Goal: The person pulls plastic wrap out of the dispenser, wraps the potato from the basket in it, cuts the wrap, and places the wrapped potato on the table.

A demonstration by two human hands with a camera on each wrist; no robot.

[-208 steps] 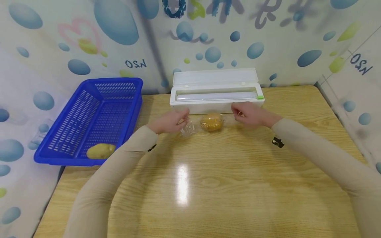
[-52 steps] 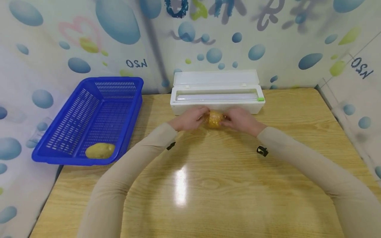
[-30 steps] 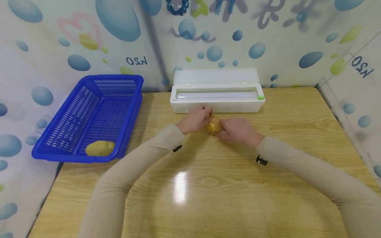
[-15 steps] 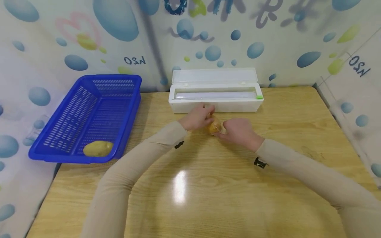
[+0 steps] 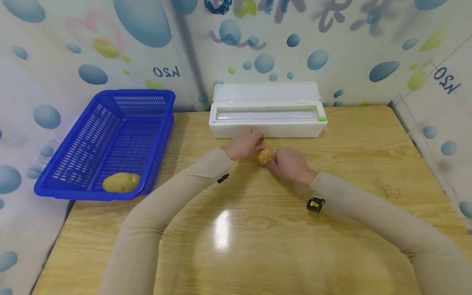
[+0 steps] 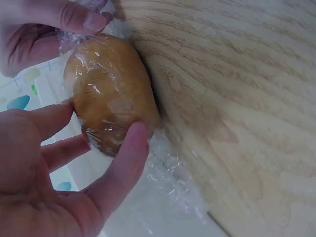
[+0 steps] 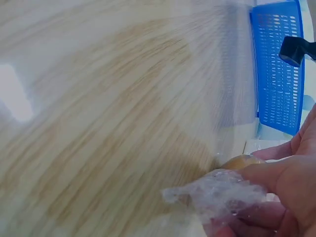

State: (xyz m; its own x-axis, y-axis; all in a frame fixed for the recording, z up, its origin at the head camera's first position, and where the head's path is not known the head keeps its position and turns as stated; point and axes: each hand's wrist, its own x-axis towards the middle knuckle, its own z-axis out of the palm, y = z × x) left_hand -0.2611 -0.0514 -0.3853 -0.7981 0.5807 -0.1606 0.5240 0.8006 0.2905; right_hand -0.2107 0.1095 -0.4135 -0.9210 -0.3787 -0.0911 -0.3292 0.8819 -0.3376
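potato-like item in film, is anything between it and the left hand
Only the clear plastic film wrapped around it: the left hand grips the potato-like item through that layer. No other object shows between them.

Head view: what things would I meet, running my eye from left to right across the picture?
Blue basket with a yellow potato inside → left hand → film-wrapped brown item → right hand.

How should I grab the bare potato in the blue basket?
I'd come from above the bare potato and pinch its middle, across the narrow way: it lies lengthwise along the near wall of the blue basket, which would block a low reach.
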